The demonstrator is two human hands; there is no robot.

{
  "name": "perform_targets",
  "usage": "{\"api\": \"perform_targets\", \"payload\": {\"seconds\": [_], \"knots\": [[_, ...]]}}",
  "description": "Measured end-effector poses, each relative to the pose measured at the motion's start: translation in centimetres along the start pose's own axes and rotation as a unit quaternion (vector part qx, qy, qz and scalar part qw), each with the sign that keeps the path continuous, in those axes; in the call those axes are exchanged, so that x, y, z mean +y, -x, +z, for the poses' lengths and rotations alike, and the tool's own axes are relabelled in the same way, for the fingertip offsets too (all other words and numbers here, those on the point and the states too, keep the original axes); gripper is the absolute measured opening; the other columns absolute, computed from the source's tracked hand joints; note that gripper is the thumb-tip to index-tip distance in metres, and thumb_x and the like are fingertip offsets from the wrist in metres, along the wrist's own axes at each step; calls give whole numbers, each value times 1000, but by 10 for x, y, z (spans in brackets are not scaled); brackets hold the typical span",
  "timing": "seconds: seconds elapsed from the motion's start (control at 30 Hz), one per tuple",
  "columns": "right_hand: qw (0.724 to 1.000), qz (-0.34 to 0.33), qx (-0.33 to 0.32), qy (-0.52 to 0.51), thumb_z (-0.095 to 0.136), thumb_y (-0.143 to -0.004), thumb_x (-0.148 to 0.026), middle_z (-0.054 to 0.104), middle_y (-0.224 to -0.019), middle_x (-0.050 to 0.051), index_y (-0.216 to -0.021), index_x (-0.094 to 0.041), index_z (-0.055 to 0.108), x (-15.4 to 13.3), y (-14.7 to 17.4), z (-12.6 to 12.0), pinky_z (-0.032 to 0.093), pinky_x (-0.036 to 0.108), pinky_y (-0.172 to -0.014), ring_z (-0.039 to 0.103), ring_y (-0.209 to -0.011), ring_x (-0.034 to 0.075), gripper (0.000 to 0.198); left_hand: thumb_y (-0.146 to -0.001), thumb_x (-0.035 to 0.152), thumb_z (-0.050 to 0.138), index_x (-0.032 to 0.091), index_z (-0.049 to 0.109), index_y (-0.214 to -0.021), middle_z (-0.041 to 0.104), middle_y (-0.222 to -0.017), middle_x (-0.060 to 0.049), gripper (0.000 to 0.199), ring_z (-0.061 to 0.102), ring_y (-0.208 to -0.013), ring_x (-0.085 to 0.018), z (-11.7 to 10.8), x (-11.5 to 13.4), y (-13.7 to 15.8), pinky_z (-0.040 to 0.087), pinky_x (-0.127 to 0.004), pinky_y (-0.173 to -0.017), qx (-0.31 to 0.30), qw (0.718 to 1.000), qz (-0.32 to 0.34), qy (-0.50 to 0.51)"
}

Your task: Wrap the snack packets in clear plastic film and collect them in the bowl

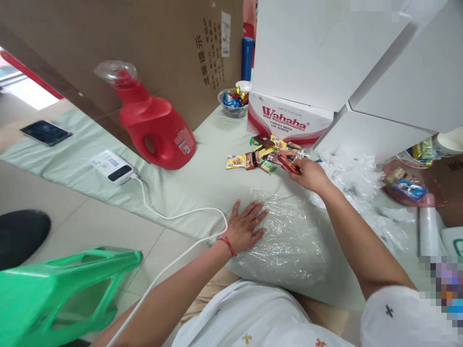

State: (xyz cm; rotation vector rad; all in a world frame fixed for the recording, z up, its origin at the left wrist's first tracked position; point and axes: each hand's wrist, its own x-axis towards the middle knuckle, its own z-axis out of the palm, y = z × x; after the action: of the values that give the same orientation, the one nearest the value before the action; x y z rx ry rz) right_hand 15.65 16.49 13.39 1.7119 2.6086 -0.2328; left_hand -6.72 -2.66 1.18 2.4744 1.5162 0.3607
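My left hand [246,225] lies flat with its fingers spread, on the left edge of a clear plastic bag [289,241] that rests on the pale cloth. Beyond it, my right hand [310,173] is closed at the right side of a small heap of wrapped snacks. Its fingers pinch a reddish-brown snack packet [285,161]; the far fingers are partly hidden. In the heap are a yellow snack packet [236,161], a brown snack packet [252,160] and a green snack packet [267,166].
Behind the heap stands a Wahaha carton [289,120], beside a bowl of sweets [233,111]. Crumpled clear bags [350,178] lie right. A red jug [155,125], a white device [112,167] with a cable [173,215] and a phone [46,132] are left; a green stool [65,289] is near.
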Motion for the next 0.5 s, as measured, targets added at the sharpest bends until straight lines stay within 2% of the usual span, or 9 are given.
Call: {"api": "perform_targets", "payload": {"seconds": [0.1,0.17,0.23,0.37,0.5], "knots": [[985,4,-73,-158,61,-88,-39,70,-82,3,-93,-20,69,7,70,9,42,28,-63,62,-72,20,21,-105,52,38,33,39,-158,36,-168,-5,57,33,-155,-27,2,0,0,0,-66,-127,11,1000,1,1],[968,7,-109,-228,61,-87,-40,68,-78,1,-92,-21,68,4,114,25,42,27,-61,61,-68,18,21,-105,50,38,34,39,-158,37,-168,-5,55,34,-155,-27,3,-1,0,0,-65,-127,15,1000,2,2],[965,10,-110,-237,61,-87,-37,68,-81,1,-93,-23,67,-4,148,41,43,28,-63,61,-69,18,16,-107,46,36,35,39,-158,37,-167,-4,53,35,-155,-26,3,-2,0,-1,-65,-127,16,1000,2,5],[983,-4,-99,-156,61,-90,-31,67,-94,5,-97,-24,66,-21,177,64,45,30,-67,64,-76,20,11,-108,38,31,34,33,-161,40,-166,-4,53,37,-154,-25,2,-4,0,1,-62,-129,22,1000,2,10],[988,-24,-95,-118,63,-94,-32,66,-114,9,-124,-25,65,-27,179,74,50,31,-74,66,-99,25,31,-108,35,29,29,25,-164,42,-164,-7,56,38,-153,-24,2,-2,-1,5,-60,-129,32,999,-5,8]]}}
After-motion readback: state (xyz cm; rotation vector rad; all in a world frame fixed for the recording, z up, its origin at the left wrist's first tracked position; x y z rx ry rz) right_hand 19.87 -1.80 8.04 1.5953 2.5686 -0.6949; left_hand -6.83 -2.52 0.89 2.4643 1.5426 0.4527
